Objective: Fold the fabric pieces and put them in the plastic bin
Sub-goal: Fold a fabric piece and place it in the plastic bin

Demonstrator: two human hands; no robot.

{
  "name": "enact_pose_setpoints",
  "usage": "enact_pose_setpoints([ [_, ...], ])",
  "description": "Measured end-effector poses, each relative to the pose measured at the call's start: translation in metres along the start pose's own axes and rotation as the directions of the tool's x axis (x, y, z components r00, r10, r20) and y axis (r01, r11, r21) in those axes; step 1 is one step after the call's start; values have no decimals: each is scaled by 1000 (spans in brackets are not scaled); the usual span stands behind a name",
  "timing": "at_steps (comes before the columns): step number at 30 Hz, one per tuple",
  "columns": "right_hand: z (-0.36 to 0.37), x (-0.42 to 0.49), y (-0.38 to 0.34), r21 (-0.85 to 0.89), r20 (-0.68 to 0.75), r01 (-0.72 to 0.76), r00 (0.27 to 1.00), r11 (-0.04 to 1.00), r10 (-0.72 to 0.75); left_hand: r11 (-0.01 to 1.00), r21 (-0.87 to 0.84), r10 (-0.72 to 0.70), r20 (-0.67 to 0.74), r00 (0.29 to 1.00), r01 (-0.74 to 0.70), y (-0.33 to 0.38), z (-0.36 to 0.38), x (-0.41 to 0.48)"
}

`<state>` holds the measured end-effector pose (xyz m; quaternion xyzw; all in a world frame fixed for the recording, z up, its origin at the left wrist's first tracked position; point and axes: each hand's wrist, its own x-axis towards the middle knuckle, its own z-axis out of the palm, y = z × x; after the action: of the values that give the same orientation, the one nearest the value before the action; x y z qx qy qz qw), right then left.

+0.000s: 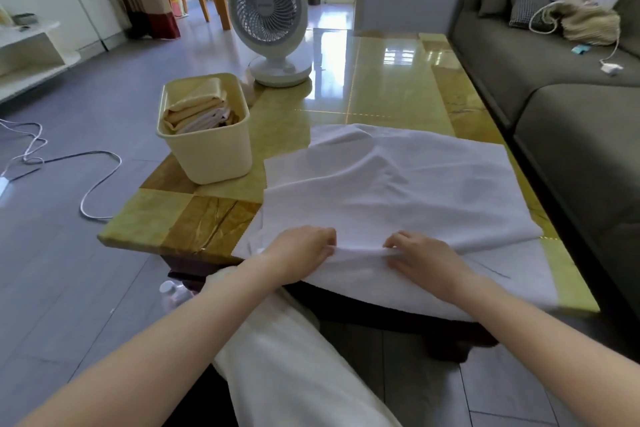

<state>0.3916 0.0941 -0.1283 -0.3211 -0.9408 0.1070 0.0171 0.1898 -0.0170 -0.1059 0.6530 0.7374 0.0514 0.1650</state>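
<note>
One white cloth (398, 191) lies spread over the near right part of the table (381, 80), rumpled at its far side, with its near edge hanging over the table's front. Two hands work on it, close together at that near edge. The left hand (301, 250) has its fingers curled and pinches a raised ridge of the cloth. The right hand (422, 256), just beside it, has its fingers bent down onto the same ridge and its thumb underneath, so it grips the cloth too. One cream plastic bin (207, 149) stands upright at the table's left edge, near the cloth's far left corner but not touching it. Inside it sits a stack of folded pieces (197, 111), some tan and some white. The layers overlap, so their exact number cannot be told. One white fan (268, 21) stands on the table beyond the bin, facing the camera. One grey sofa (554, 80) runs along the table's right side and has two dark cushions (519, 0) at its far end. One pale cable (100, 177) loops across the floor to the left of the table.
</note>
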Motion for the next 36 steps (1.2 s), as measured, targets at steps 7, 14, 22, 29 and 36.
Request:
enact_pose_setpoints([
  [7, -31, 15, 27, -78, -120, -173, 979, 982, 163, 997, 1, -76, -109, 991, 76, -12, -27, 3],
  [14, -55, 63, 11, 11, -432, -255, 871, 967, 235, 972, -74, -228, -500, 835, 222, -14, -60, 40],
  [22, -18, 76, 11, 140, -75, -148, 984, 979, 159, 992, -82, -118, -334, 935, 96, 3, -21, 74],
  [29, -4, 53, 32, -76, -165, -79, 984, 994, 66, 999, 19, -28, -149, 989, 31, 10, 15, 93],
  [36, -5, 62, 22, -215, -170, -88, 984, 973, 51, 998, 25, -60, -106, 993, 63, 21, 11, 107],
])
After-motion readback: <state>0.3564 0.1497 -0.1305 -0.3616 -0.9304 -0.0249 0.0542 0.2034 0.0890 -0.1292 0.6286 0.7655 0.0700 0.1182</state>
